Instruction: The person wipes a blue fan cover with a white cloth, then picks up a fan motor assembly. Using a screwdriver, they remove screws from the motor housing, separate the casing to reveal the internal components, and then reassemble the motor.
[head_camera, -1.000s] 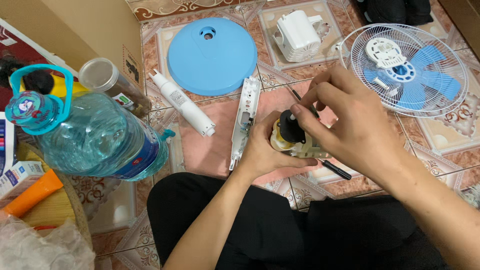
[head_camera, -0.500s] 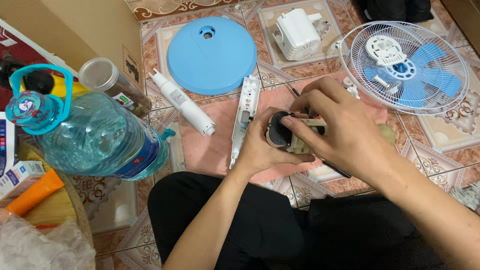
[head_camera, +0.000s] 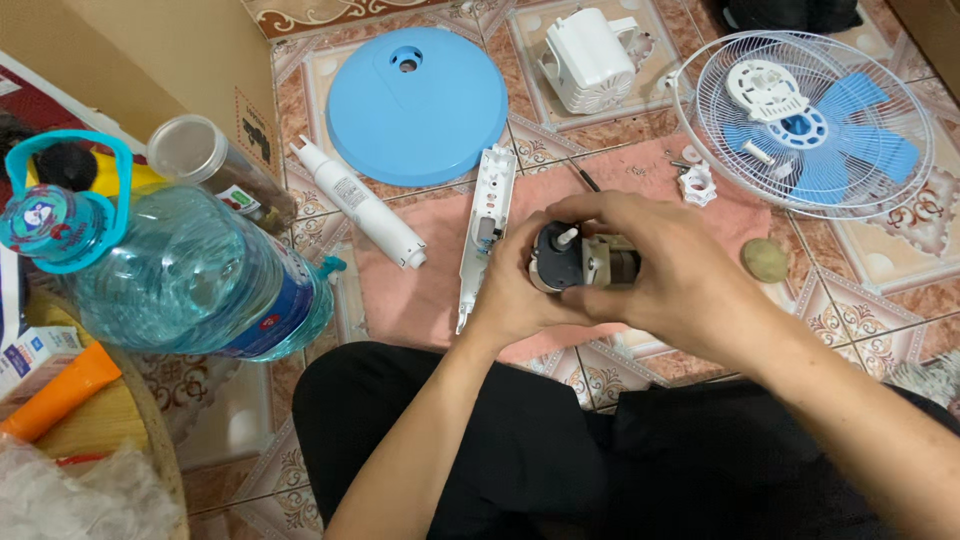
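Both hands hold a small fan motor, black at one end with a short white shaft, over a pink cloth on the tiled floor. My left hand cups it from below and the left. My right hand covers its top and right side, hiding most of the body. A long white plastic housing strip lies just left of the hands. A white tube lies further left.
A round blue fan base and white motor cover lie ahead. A white grille with blue blades sits at the right, small white parts near it. A large water bottle, jar and cardboard box stand left.
The motor has been turned in my hands, and my right hand has shifted to cover its top. The view has moved slightly.
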